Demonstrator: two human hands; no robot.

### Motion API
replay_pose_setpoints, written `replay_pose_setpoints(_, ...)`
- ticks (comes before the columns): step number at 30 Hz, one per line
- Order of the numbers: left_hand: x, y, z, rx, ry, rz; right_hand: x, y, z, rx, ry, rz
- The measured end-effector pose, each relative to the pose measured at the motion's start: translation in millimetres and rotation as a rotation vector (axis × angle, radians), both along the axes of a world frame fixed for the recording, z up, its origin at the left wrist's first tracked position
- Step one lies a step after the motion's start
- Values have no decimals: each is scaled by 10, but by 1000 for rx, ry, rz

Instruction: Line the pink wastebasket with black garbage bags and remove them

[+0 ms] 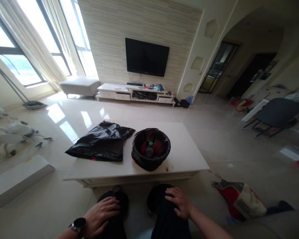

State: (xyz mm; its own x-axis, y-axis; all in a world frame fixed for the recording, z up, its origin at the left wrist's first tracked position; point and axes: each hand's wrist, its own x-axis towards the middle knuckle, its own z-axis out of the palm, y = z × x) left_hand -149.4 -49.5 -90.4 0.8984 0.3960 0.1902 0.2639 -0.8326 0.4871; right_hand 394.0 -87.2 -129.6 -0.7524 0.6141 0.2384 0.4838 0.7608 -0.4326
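Observation:
My left hand [102, 214] lies flat on my left thigh, fingers stretched out, a dark watch [79, 224] on its wrist. On my right knee rests my right hand [179, 201], its fingers spread and nothing in it. Both are nearest to the white coffee table [181, 139] in front of me. A trash bin lined with a black plastic bag [150, 165] stands on the table. Inside it I see a bottle with a green cap [149, 150] and reddish inner walls. To its left a flat black plastic bag [102, 141] lies spread out, touching neither hand.
A long white box [20, 179] sits on the floor at left, near a dustpan [34, 105]. At right, a red and beige bag [244, 200] lies by the sofa [279, 225]. Beyond the table are a TV cabinet [109, 94] and grey bench [79, 87]; a dark chair [279, 112] stands farther right.

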Motion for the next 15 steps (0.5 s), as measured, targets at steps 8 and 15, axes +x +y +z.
replay_pose_setpoints(8, -8, 0, -21, -6, 5, 0, 12, -1, -28, 3, 17, 1)
replay_pose_setpoints(15, -12, 7, -34, 11, 5, 1, 27, -2, -53, 0, 7, -3)
